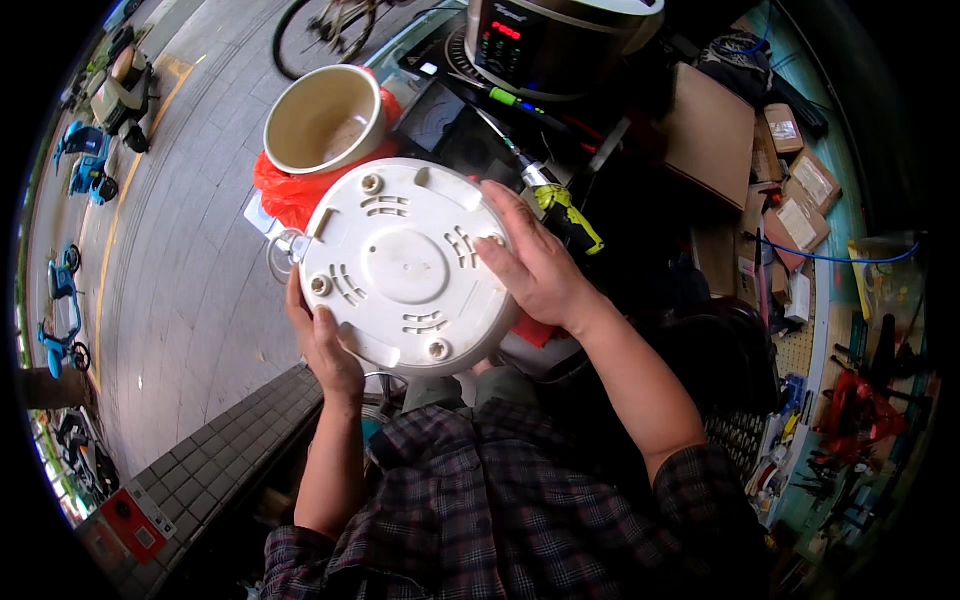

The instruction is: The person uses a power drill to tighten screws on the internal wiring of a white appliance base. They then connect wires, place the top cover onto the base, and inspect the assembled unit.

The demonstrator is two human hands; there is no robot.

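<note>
Both hands hold a round white plastic appliance base, its underside up, with slotted vents and small round feet. My left hand grips its left rim, thumb on the underside and fingers partly hidden. My right hand grips the right rim, thumb lying near a vent. Something clear and looped shows at the base's left edge. Just beyond, a cream pot sits on an orange-red plastic bag. A yellow-green electric screwdriver lies to the right of the base.
A dark electric cooker stands at the back beside a slim green-and-black tool. Cardboard boxes and packages pile up on the right, above a tool-strewn counter. On the left, a paved sidewalk holds parked scooters and a bicycle.
</note>
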